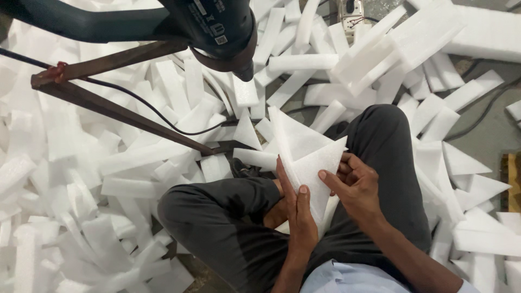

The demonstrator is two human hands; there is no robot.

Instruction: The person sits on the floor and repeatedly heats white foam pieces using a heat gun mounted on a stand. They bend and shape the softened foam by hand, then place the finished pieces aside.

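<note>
While scraps of white foam (81, 179) pile at the left under the mounted dark power tool (217, 27), the left hand (297, 209) presses flat along the folded white foam sheet (304, 157) over the lap, and the right hand (355, 182) pinches its edge; best keep both layers squared, fingers firm.

Grey floor (491, 133) littered with white foam offcuts (135, 157), black cables (477, 116)
</note>
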